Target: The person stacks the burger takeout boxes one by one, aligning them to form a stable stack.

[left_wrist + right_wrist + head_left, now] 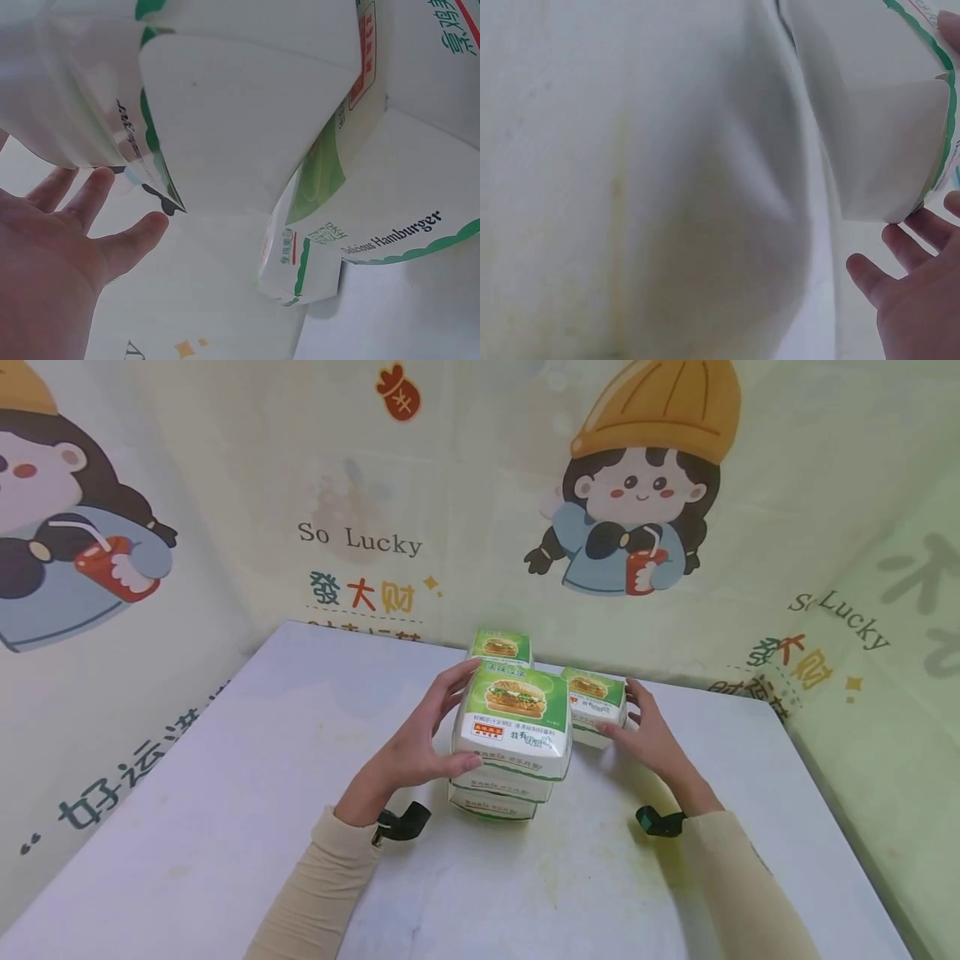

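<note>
My left hand (411,745) grips the top hamburger box (517,714) of the front stack by its left side, thumb at the front and fingers toward the back. Beneath it are white-and-green lower boxes (491,807). Another hamburger box (596,702) is to the right, held by my right hand (663,747) with the thumb at its front and fingers around its right side. In the right wrist view, fingertips touch that box's white lower part (892,142). Whether it rests on anything is unclear. A further hamburger box (501,643) stands behind, partly hidden by the front stack.
The white table (300,860) bears faint yellowish stains. Behind it hangs a printed cloth backdrop (480,527) with cartoon figures and lettering, which also lines both sides. Black wrist straps (403,821) are on both wrists.
</note>
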Tool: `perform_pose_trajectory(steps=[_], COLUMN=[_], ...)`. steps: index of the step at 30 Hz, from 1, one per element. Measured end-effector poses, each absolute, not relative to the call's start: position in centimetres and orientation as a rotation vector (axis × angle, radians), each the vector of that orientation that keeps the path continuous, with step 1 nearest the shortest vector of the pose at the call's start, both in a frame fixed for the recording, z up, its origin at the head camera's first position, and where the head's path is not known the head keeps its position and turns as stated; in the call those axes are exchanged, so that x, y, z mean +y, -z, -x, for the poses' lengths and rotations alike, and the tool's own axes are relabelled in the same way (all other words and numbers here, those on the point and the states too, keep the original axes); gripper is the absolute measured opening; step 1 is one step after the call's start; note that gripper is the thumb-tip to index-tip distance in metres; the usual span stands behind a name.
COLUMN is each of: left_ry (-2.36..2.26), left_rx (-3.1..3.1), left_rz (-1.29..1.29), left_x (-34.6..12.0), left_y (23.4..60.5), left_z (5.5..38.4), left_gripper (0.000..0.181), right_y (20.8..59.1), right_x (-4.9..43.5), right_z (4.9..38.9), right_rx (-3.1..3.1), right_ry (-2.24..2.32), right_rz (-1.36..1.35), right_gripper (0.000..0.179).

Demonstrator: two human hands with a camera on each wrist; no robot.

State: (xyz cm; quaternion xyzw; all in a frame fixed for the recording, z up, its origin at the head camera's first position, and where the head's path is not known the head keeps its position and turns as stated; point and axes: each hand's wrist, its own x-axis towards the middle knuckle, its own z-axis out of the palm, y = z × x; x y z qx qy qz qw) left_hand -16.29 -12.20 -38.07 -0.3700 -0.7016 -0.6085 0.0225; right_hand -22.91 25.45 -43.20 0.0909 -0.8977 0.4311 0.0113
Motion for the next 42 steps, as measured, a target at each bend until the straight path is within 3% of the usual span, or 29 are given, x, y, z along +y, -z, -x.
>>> perform_pose_trajectory(steps=[6,42], left_ry=[1.871,1.851], left_rx=[-2.171,-2.185], left_rz=[1.147,1.13], left_x=[-12.2,-12.1], left_y=[38.2,38.3], left_z=[16.4,16.3], left_gripper=[0.097,0.098], right_y=[42.0,36.1], right_x=[25.1,25.1], right_z=[22.5,20.8], right_rx=[-2.728,-2.623], right_ry=[-1.367,-1.304], right_rz=[-0.308,-0.378], right_gripper=[0.095,0.089])
